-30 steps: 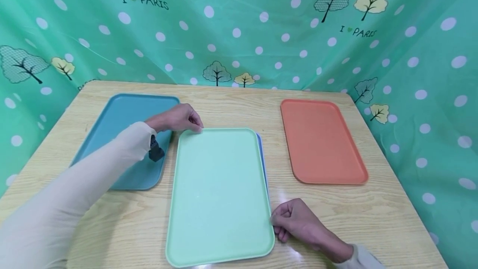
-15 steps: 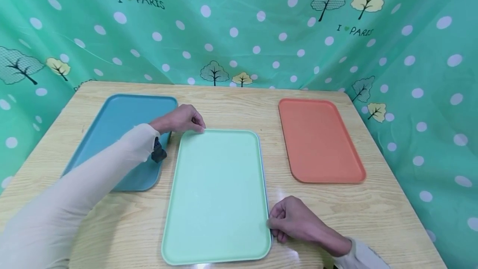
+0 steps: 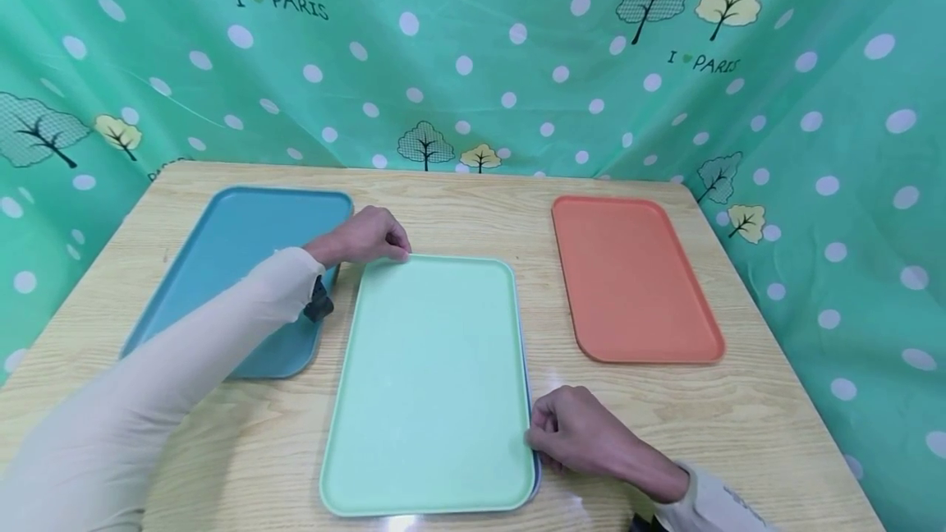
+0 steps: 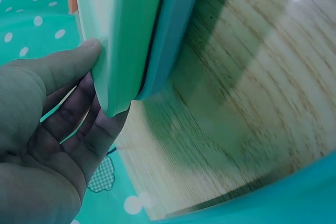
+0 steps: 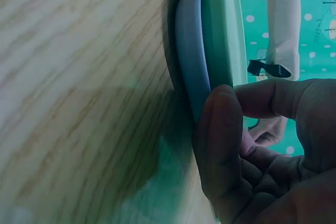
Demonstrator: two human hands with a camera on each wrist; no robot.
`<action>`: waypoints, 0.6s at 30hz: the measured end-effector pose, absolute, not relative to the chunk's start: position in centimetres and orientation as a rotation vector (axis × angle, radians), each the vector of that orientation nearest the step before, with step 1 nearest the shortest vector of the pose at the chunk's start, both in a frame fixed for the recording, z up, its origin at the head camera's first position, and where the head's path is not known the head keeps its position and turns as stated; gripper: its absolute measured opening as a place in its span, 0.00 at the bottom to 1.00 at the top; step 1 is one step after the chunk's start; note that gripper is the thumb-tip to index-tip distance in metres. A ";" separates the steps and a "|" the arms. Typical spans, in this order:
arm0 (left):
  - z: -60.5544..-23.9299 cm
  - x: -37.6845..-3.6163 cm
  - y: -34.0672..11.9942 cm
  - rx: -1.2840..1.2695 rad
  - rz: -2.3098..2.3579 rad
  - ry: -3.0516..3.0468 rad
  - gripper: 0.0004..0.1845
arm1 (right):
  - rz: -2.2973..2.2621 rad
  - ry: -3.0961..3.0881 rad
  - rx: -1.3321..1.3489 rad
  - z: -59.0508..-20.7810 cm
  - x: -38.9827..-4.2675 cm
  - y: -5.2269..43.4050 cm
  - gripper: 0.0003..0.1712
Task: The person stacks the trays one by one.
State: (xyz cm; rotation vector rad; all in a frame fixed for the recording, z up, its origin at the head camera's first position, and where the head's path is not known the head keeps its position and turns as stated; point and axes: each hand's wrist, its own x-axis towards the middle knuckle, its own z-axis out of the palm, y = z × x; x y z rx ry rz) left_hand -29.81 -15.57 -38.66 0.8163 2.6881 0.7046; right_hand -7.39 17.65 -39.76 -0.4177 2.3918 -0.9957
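Observation:
A mint green tray (image 3: 432,384) lies in the middle of the wooden table (image 3: 473,204), stacked on a blue tray (image 3: 535,470) that shows only as a sliver along its near right edge. My left hand (image 3: 365,236) pinches the mint tray's far left corner. In the left wrist view the left hand (image 4: 47,108) has its thumb on top of the mint tray (image 4: 126,24) and its fingers under it, above the blue tray (image 4: 170,30). My right hand (image 3: 572,429) grips the near right edge. In the right wrist view the right hand (image 5: 252,145) curls against the blue tray (image 5: 190,61) and the mint tray (image 5: 223,30).
A teal tray (image 3: 236,245) lies at the left, partly under my left forearm. An orange tray (image 3: 631,277) lies at the right. Bare wood shows between the trays and along the back. A green dotted curtain (image 3: 473,64) closes in the table on three sides.
The mint tray has turned slightly on the blue tray; the blue sliver now shows near the right hand instead of at the far right. Both hands kept their hold and shifted a little.

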 end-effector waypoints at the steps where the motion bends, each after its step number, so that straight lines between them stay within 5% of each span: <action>1: -38.7 -29.8 -15.5 0.817 0.705 2.692 0.03 | -0.986 2.401 -0.425 -39.8 -7.4 17.7 0.11; 18: -38.2 -28.7 -14.9 0.792 0.676 2.722 0.06 | -1.042 2.361 -0.368 -39.0 -8.0 19.4 0.10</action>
